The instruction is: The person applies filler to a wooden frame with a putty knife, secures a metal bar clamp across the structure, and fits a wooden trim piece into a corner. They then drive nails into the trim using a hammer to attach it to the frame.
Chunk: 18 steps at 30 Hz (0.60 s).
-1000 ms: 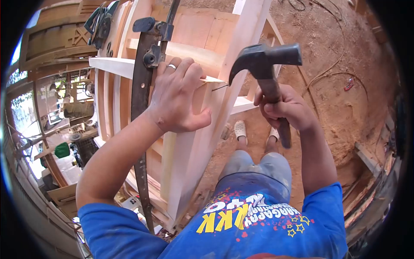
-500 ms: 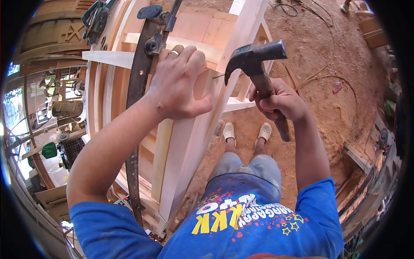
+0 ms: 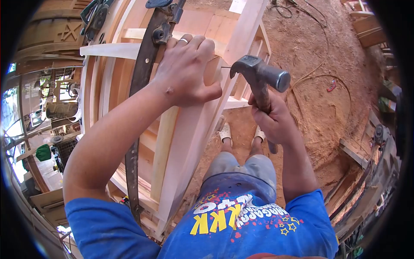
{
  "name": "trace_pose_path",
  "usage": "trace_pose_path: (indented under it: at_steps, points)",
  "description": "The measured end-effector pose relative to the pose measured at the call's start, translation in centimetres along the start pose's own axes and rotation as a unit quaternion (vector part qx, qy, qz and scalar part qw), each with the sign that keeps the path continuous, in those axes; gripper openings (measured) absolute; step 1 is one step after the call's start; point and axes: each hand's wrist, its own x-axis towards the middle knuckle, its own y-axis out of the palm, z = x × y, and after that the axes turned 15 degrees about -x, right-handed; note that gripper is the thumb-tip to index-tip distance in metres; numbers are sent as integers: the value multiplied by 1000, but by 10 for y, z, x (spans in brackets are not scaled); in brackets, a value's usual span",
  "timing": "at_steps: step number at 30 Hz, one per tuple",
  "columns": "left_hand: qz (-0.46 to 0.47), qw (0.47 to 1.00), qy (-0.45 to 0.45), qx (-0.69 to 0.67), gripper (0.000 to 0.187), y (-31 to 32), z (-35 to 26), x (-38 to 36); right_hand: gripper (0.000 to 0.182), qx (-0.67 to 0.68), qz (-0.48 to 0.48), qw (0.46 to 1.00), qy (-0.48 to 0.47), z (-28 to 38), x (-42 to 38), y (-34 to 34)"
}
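Observation:
My right hand [image 3: 276, 118] is wrapped around the handle of a claw hammer [image 3: 258, 73]. The hammer's claw points left and sits right by a thin nail [image 3: 225, 67] that sticks out of the wooden frame [image 3: 192, 134]; its round striking face points right. My left hand [image 3: 189, 69] grips the frame's upper part, fingers curled over the wood and thumb stretched along its near side. Beside that hand, a long dark metal bar clamp [image 3: 146, 60] runs across the frame, its screw end next to my knuckles.
A green power tool [image 3: 95, 19] lies on wood at the upper left. A pale wooden strip [image 3: 112, 50] juts out left past the clamp. Cords [image 3: 319, 64] trail over the dirt floor [image 3: 319, 112] on the right. Lumber pieces [image 3: 353, 153] lie at the lower right.
The hammer has turned so its striking face shows more toward me, with the claw still by the nail. My right hand has shifted slightly left; my left hand keeps its hold on the frame.

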Motion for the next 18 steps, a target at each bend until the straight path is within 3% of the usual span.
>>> trace_pose_path:
  at_steps: [9, 15, 18]
  points:
    - [-10, 1000, 4, 4, 56, 1, -1, -1, 20, 30, -39, 998, 28, 21, -15, 36]
    - [2, 1000, 0, 1, 55, -1, -4, 0, 20, -31, -81, 996, -3, 20, -18, 39]
    - [14, 1000, -12, -5, 56, -2, -7, 0, 24, 192, 29, 978, 80, 19, -15, 4]
